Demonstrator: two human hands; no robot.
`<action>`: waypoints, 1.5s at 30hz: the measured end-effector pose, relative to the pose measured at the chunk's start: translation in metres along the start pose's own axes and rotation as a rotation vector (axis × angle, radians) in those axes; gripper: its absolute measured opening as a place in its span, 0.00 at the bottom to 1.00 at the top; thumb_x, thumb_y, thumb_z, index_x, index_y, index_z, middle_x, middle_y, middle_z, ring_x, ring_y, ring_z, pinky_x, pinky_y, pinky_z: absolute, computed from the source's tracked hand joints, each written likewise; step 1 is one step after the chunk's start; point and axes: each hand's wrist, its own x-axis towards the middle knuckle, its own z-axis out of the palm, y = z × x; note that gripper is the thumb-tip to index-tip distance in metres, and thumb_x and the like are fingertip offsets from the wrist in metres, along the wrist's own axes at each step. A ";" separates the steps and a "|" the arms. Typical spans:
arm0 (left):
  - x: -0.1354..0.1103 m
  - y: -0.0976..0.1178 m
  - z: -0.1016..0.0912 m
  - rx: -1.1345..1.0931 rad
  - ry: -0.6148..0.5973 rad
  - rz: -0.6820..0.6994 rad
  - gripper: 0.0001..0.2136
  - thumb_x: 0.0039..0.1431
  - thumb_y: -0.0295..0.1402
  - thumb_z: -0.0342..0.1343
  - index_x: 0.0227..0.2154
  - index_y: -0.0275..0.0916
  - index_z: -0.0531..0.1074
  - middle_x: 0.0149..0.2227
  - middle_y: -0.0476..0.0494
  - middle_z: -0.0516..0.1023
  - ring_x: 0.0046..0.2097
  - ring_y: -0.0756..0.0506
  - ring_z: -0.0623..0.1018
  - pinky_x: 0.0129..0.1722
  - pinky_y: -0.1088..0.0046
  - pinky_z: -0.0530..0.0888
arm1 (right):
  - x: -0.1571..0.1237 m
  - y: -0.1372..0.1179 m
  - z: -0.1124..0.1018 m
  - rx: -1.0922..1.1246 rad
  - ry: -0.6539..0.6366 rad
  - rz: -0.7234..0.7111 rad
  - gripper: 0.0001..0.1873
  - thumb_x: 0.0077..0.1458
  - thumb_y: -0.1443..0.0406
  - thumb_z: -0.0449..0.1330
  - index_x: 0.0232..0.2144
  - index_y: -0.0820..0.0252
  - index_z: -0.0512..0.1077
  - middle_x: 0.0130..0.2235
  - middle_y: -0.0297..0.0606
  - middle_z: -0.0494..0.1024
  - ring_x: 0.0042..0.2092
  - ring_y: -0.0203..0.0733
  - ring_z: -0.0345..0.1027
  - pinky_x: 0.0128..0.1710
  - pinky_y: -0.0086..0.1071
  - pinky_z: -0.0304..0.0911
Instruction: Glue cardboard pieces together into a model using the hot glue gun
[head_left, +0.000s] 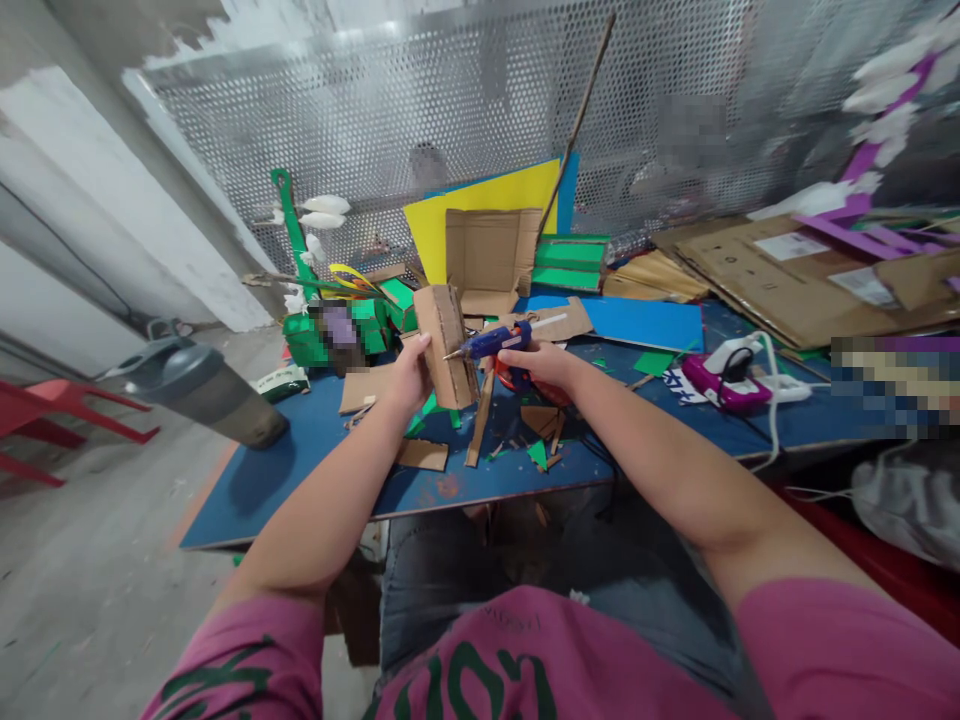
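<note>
My left hand (412, 378) is closed on a brown cardboard piece (447, 345) and holds it upright over the blue table (285, 470). My right hand (536, 362) grips a blue glue gun (491, 342) whose nozzle points left and touches the face of the cardboard piece. A narrow cardboard strip (480, 420) leans under the two hands. Small cardboard and green paper scraps (540, 450) lie on the table below them.
A grey lidded bottle (202, 390) stands at the table's left corner. Green cardboard shapes (352, 325), yellow sheet (487, 200), a folded box (487, 250) and flat cardboard (810, 280) crowd the back. A purple-white device (724, 375) with cable lies right. Perforated metal wall (450, 100) behind.
</note>
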 end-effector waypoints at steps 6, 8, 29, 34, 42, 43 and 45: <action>0.000 -0.003 0.000 0.009 -0.023 0.012 0.25 0.52 0.54 0.67 0.46 0.40 0.81 0.43 0.38 0.90 0.57 0.27 0.86 0.55 0.50 0.84 | 0.000 -0.006 0.000 0.023 0.074 -0.015 0.34 0.51 0.36 0.73 0.38 0.60 0.85 0.36 0.41 0.84 0.34 0.40 0.71 0.38 0.35 0.70; 0.000 -0.004 0.000 0.013 -0.022 0.015 0.25 0.52 0.54 0.67 0.45 0.40 0.82 0.43 0.38 0.90 0.57 0.27 0.86 0.55 0.51 0.84 | 0.000 -0.006 -0.002 0.016 0.089 -0.014 0.33 0.51 0.36 0.73 0.38 0.59 0.85 0.38 0.42 0.85 0.34 0.39 0.72 0.38 0.35 0.70; 0.001 0.000 0.001 -0.083 0.084 0.020 0.25 0.51 0.51 0.69 0.47 0.39 0.83 0.44 0.40 0.90 0.55 0.29 0.87 0.53 0.55 0.84 | -0.001 -0.015 -0.013 -0.220 -0.010 0.017 0.33 0.53 0.37 0.72 0.39 0.60 0.86 0.35 0.40 0.84 0.39 0.46 0.76 0.43 0.38 0.69; 0.003 -0.002 -0.002 -0.082 0.114 0.005 0.25 0.50 0.53 0.69 0.43 0.39 0.82 0.42 0.40 0.90 0.55 0.29 0.87 0.52 0.55 0.84 | -0.001 -0.016 -0.012 -0.212 -0.029 -0.012 0.32 0.52 0.37 0.73 0.38 0.61 0.86 0.38 0.43 0.85 0.40 0.47 0.76 0.46 0.40 0.71; 0.002 -0.002 0.002 -0.055 0.044 0.044 0.27 0.50 0.52 0.70 0.47 0.37 0.81 0.44 0.39 0.89 0.52 0.30 0.88 0.51 0.56 0.84 | -0.002 -0.013 -0.010 -0.181 0.045 -0.023 0.33 0.52 0.36 0.72 0.38 0.60 0.87 0.34 0.41 0.83 0.37 0.45 0.75 0.42 0.39 0.70; 0.002 -0.002 0.002 -0.053 0.031 0.047 0.28 0.50 0.52 0.70 0.47 0.37 0.81 0.44 0.39 0.89 0.52 0.30 0.88 0.50 0.56 0.84 | -0.001 -0.010 -0.010 -0.177 0.050 -0.020 0.33 0.53 0.36 0.71 0.39 0.59 0.87 0.34 0.41 0.83 0.37 0.45 0.75 0.42 0.38 0.70; 0.002 -0.003 0.001 -0.040 0.005 0.057 0.28 0.51 0.52 0.70 0.49 0.37 0.81 0.45 0.39 0.89 0.51 0.30 0.88 0.50 0.56 0.84 | 0.000 -0.005 -0.011 -0.157 0.066 -0.018 0.33 0.54 0.35 0.71 0.39 0.59 0.87 0.35 0.41 0.84 0.37 0.44 0.74 0.41 0.37 0.69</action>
